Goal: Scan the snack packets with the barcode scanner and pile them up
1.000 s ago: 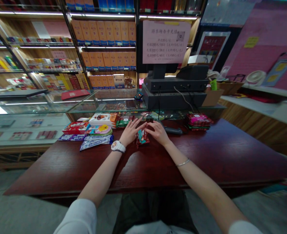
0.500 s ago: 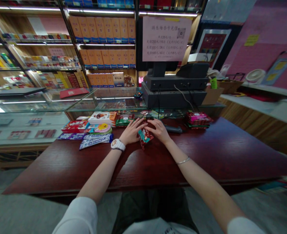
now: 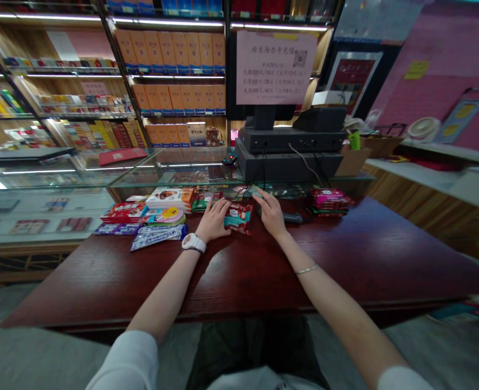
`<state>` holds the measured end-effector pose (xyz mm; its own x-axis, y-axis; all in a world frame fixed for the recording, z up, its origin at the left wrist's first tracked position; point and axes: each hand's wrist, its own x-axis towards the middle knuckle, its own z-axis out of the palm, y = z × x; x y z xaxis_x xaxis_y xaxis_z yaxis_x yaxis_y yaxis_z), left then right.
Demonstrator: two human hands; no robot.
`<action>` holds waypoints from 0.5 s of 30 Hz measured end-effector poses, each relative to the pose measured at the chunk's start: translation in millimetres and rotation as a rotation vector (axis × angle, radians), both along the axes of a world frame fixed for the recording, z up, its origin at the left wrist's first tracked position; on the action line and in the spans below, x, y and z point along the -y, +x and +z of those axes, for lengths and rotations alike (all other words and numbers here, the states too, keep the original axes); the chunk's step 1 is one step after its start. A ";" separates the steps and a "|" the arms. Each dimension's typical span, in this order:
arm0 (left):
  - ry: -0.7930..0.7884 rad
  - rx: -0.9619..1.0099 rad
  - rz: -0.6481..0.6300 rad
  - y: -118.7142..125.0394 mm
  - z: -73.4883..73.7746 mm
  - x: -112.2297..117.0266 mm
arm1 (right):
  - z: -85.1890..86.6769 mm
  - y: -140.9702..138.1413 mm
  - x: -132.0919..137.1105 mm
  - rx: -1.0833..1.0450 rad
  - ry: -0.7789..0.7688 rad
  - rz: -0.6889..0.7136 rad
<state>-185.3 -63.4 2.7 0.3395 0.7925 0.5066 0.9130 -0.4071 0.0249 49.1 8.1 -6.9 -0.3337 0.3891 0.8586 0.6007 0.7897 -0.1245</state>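
Note:
A red and teal snack packet (image 3: 239,218) is near the middle of the dark wooden table. My left hand (image 3: 214,220) grips its left end, fingers above and thumb below. To the right of the packet, my right hand (image 3: 271,213) is open and apart from it, fingers stretched forward over the table. Beside that hand rests a black handheld device (image 3: 291,218), partly hidden by it. Just behind my left hand are green and red packets (image 3: 207,201). Farther right sits a stack of pink and red snack packets (image 3: 329,201).
On the left are a white and orange box (image 3: 169,198), a red package (image 3: 122,212), a chick-printed package (image 3: 164,215) and blue-purple wrapped bars (image 3: 158,236). A glass counter (image 3: 170,157) borders the table's far side, carrying a cash register (image 3: 290,154) with hanging cables.
My right hand has come off the packet and moved right, its fingers spreading. The packet has turned from tilted to lying flatter, and my left hand has shifted slightly left.

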 end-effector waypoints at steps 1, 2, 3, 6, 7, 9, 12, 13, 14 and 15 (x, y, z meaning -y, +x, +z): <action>0.009 0.004 0.021 -1.4 -0.3 -0.6 | 0.4 -0.2 0.7 -0.026 0.001 -0.007; 0.017 0.004 0.037 -2.6 -0.7 -1.2 | 0.9 -0.8 2.1 -0.041 0.003 -0.008; 0.025 0.001 0.050 -3.5 -1.4 -2.0 | 1.6 -2.2 4.3 -0.042 0.003 -0.003; 0.053 -0.021 0.067 -5.5 -4.4 -4.0 | 3.6 -11.0 14.7 0.070 -0.018 0.036; 0.062 -0.026 0.070 -5.9 -5.3 -4.3 | 3.8 -15.0 18.7 0.135 -0.029 0.051; 0.075 -0.029 0.075 -6.2 -6.4 -4.4 | 2.5 -23.6 25.7 0.265 -0.057 0.058; 0.077 -0.020 0.079 -5.6 -5.1 -3.5 | -2.5 -33.5 30.9 0.408 -0.115 0.028; 0.075 -0.015 0.078 -5.2 -4.0 -3.2 | -4.3 -35.6 31.0 0.438 -0.133 0.016; 0.074 -0.010 0.076 -5.1 -2.7 -2.9 | -5.9 -37.2 30.4 0.461 -0.147 0.007; 0.072 -0.006 0.073 -5.1 -1.2 -2.6 | -7.0 -38.5 29.3 0.475 -0.156 -0.001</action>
